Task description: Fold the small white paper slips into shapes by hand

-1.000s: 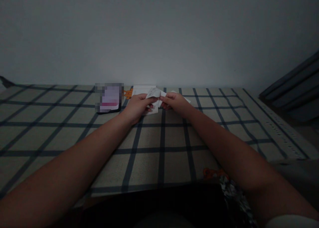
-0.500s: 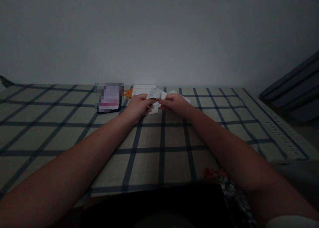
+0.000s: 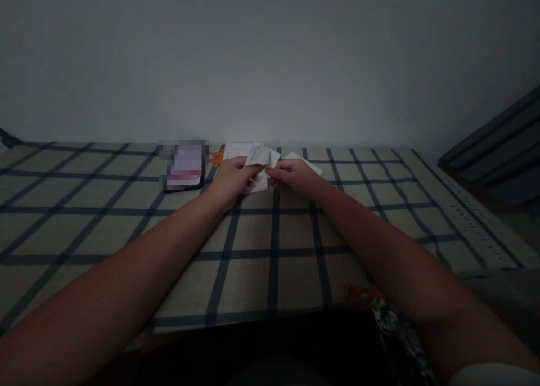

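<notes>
Between my hands is a small piece of white paper [image 3: 258, 155] with faint grey print, bent and raised off the cloth. My left hand [image 3: 231, 179] pinches its left side between thumb and fingers. At its lower right corner, my right hand [image 3: 291, 175] closes thumb and fingertips on the same paper. Under and behind my left hand lies a flat white sheet or packet [image 3: 236, 149]. Another white piece of paper [image 3: 310, 165] lies just behind my right hand, partly hidden by it.
A checked tablecloth [image 3: 295, 228] covers the table, which meets a plain wall [image 3: 270, 65]. To the left lies a dark-edged, phone-like object [image 3: 185, 164] with a blurred face. An orange figure [image 3: 216, 157] shows beside it. Dark folded fabric [image 3: 502, 149] is at right.
The printed paper's upper flap has tilted slightly left and up between my fingers. Both hands keep their grip in nearly the same place.
</notes>
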`<action>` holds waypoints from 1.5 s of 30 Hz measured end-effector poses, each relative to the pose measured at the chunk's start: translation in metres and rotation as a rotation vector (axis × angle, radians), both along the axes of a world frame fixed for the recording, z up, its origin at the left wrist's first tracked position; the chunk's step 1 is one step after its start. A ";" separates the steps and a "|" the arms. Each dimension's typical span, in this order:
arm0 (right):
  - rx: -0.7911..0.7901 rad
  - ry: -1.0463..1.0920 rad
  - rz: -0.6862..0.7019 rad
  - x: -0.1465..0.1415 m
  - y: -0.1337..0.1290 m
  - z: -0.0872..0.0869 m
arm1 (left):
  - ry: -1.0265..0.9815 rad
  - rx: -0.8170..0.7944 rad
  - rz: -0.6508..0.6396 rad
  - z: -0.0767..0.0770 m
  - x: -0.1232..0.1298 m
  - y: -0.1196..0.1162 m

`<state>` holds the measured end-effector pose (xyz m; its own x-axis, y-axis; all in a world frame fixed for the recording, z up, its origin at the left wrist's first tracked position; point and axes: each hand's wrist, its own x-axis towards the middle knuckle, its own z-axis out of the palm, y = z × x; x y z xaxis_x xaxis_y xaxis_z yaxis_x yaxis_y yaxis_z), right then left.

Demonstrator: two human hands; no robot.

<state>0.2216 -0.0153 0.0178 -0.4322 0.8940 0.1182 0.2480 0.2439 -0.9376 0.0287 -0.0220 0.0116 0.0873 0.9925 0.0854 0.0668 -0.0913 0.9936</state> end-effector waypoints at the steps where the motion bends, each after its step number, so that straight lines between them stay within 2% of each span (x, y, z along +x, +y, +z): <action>1: -0.004 0.002 0.003 0.000 -0.001 0.000 | -0.005 -0.012 -0.004 0.000 0.000 0.000; 8: 0.000 0.024 0.009 -0.001 -0.001 -0.001 | -0.028 -0.084 -0.024 0.003 0.003 -0.003; 27: 0.044 -0.126 0.022 0.001 -0.001 0.000 | 0.074 0.057 0.032 -0.004 0.001 0.002; 40: 0.007 -0.086 0.015 -0.004 -0.004 0.000 | -0.027 0.029 0.048 -0.001 0.000 0.004; 45: 0.083 -0.099 0.058 -0.001 -0.005 0.000 | -0.075 0.004 0.048 -0.002 0.001 0.005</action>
<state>0.2206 -0.0201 0.0177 -0.4962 0.8560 0.1450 0.3214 0.3362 -0.8853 0.0297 -0.0175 0.0100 0.0329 0.9951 0.0935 -0.0035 -0.0934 0.9956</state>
